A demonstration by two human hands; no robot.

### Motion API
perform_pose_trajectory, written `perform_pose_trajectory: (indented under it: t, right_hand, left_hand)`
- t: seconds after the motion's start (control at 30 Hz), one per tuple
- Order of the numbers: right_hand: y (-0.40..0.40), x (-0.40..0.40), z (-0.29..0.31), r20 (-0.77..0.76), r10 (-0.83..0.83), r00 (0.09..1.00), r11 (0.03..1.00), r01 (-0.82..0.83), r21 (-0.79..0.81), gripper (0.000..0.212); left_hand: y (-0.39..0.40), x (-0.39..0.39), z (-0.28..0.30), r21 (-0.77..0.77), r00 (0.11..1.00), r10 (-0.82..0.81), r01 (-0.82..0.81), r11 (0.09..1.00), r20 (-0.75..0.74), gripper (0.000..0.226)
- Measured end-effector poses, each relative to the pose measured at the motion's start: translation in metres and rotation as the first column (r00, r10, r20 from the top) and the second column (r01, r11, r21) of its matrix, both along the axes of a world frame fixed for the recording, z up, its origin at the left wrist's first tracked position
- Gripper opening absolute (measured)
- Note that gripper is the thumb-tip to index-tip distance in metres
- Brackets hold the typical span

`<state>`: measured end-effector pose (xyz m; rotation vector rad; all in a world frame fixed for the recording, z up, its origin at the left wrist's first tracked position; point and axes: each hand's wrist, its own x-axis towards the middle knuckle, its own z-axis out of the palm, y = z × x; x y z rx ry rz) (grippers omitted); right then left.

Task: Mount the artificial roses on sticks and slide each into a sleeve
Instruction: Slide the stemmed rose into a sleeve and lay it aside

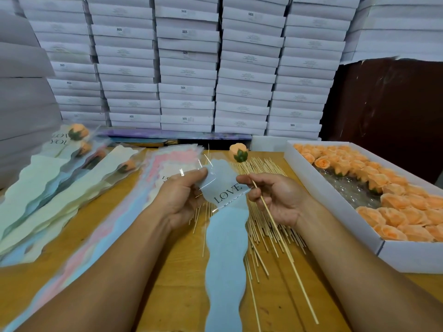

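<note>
My left hand (182, 195) pinches the top of a light blue sleeve (226, 248) printed "LOVE", which hangs down toward me over the table. My right hand (273, 200) grips a thin wooden stick (282, 240). At the stick's far end sits an orange rose (238, 152) with a green base. The rose lies just beyond the sleeve's clear mouth, outside it. Both hands are held close together above a loose pile of sticks (263, 226).
A white tray (335, 202) of orange rose heads stands at the right. A fanned stack of empty pastel sleeves (134, 195) lies left of centre. Sleeved roses (72, 164) are piled at the far left. White boxes (187, 68) are stacked behind the wooden table (167, 271).
</note>
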<state>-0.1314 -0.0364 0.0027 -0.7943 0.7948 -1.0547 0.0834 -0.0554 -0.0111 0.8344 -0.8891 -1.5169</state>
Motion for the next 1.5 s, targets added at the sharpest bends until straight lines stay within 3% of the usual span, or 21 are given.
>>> perform_pose_trajectory:
  t: [0.17, 0.4, 0.57, 0.7, 0.9, 1.1, 1.2, 1.3, 1.5]
  right_hand:
    - [-0.001, 0.0, -0.001, -0.012, 0.018, 1.0, 1.0, -0.018, -0.006, 0.022]
    - [-0.005, -0.008, 0.0, -0.055, -0.035, 0.998, 0.998, 0.038, 0.051, 0.036]
    - [-0.006, -0.012, 0.0, -0.098, -0.094, 0.991, 0.994, 0.099, 0.047, 0.02]
    - [-0.007, -0.012, -0.001, -0.158, -0.137, 0.978, 0.989, 0.143, 0.03, 0.019]
    - [-0.013, -0.016, -0.001, -0.108, -0.128, 0.986, 0.987, 0.137, 0.081, 0.027]
    - [-0.027, -0.02, 0.019, 0.007, -0.172, 0.985, 0.972, 0.169, 0.164, 0.026]
    - [-0.038, -0.019, 0.025, -0.034, -0.174, 0.984, 0.972, 0.177, 0.155, 0.021]
    - [-0.05, -0.015, 0.026, -0.136, -0.193, 0.972, 0.97, 0.21, 0.12, 0.017]
    - [-0.071, -0.007, 0.026, -0.163, -0.27, 0.949, 0.95, 0.29, 0.116, 0.02]
  left_hand:
    - [0.0, 0.001, 0.001, -0.028, 1.0, -0.018, 0.018, 0.999, -0.025, 0.008]
    - [-0.002, 0.004, -0.001, -0.021, 0.997, -0.067, 0.066, 0.998, -0.046, 0.015]
    - [0.003, 0.006, -0.001, -0.007, 0.981, -0.154, 0.156, 0.988, 0.115, 0.014]
    - [0.008, 0.007, 0.001, 0.021, 0.954, -0.225, 0.225, 0.974, 0.199, 0.042]
    - [0.012, 0.008, -0.002, -0.084, 0.918, -0.31, 0.339, 0.937, 0.248, 0.071]
    - [0.02, 0.007, 0.001, -0.088, 0.875, -0.376, 0.42, 0.904, 0.306, 0.039]
    - [0.019, 0.006, 0.0, -0.084, 0.862, -0.424, 0.462, 0.883, 0.276, 0.031]
    - [0.018, 0.006, -0.001, -0.096, 0.858, -0.432, 0.472, 0.876, 0.278, 0.033]
    - [0.017, 0.005, -0.002, -0.117, 0.841, -0.414, 0.477, 0.871, 0.35, 0.048]
